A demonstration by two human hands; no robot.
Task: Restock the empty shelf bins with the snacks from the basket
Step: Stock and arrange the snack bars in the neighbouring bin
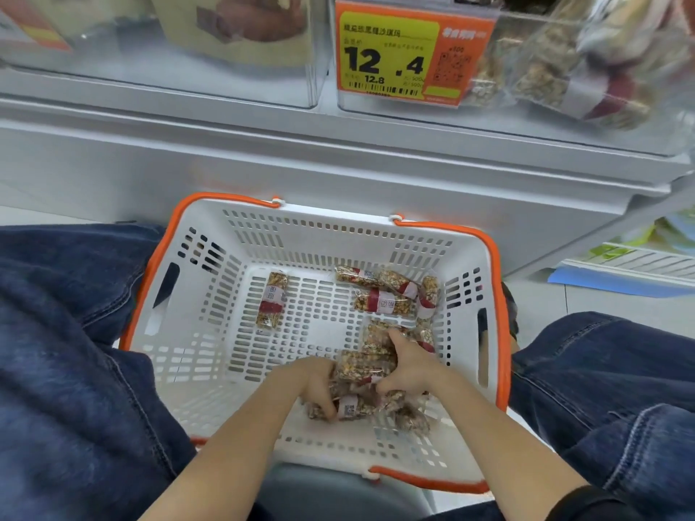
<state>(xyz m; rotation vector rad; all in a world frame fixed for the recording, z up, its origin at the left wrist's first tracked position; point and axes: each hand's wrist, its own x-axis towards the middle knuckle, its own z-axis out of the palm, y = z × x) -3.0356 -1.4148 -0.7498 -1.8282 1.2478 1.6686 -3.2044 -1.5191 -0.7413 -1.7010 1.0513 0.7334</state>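
Both hands reach down into the white basket (233, 370) with orange handles, which sits between the person's denim-clad knees (71, 332) in front of the shelf (263, 152). The left hand (319, 385) has its fingers (325, 409) curled down over a clump of wrapped snack bars (353, 408) at the basket's near side; the bar just beside those fingertips lies with its long axis running left to right. The right hand (410, 370) grips a second bundle of bars (366, 366), thumb stretched up and away toward the shelf, the rest of its fingers wrapped round the packets from the right. The top bar of that bundle also lies roughly crosswise, between the two hands.

Beyond the right thumb, a loose group of bars (383, 300) rests on the basket floor by the far right corner, most lying crosswise or slightly slanted, one at the right wall standing nearly lengthwise. Well to the left of the left fingers, a single bar (271, 299) lies alone, its long axis pointing toward the shelf.

Above, clear shelf bins (210, 69) carry an orange and yellow price tag (406, 54) reading 12.4; the bin to its right holds similar bars (556, 73).
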